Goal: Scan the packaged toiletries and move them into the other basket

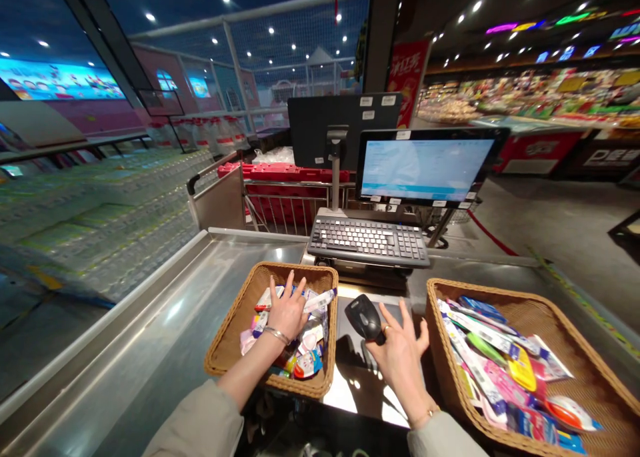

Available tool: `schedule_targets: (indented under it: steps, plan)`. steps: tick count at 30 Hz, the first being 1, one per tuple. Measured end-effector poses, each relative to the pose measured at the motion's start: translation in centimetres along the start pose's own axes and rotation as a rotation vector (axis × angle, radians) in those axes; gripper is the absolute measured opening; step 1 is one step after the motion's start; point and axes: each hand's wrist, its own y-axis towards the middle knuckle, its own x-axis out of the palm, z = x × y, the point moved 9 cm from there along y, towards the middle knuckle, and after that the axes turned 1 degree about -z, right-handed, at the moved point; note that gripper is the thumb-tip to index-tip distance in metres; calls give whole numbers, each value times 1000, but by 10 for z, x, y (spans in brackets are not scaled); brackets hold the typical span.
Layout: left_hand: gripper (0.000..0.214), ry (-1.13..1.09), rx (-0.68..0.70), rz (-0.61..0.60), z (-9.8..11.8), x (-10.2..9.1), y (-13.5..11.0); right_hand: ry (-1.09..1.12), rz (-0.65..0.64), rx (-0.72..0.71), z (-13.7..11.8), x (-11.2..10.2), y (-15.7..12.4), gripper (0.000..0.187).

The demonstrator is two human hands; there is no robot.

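My left hand (287, 310) reaches into the left wicker basket (235, 330), fingers spread flat over several small packaged toothbrushes (307, 357). Nothing is visibly gripped in it. My right hand (400, 353) hovers open above the dark scanner plate (350, 383), fingers stretched out, thumb side next to a black handheld barcode scanner (364, 315) that stands upright between the baskets. The right wicker basket (570, 323) holds more packaged toothbrushes (493, 363) lying loose.
A keyboard (369, 240) and a lit till screen (425, 169) stand behind the scanner, with a second monitor's back (340, 127) to the left. A steel checkout counter (165, 330) runs to the left. Red shopping baskets (285, 183) and a rail sit beyond it.
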Motion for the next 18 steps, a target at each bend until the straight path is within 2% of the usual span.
schedule_targets:
  steps: [9,14,18]
  plan:
    - [13,-22,45,74,28,-19,22,5,13,16,3,-12,-1,12]
    - [13,-19,73,82,43,-20,30,14,10,44,8,-18,-2,12]
    - [11,-1,96,138,55,-22,35,5,13,43,11,-19,-3,12]
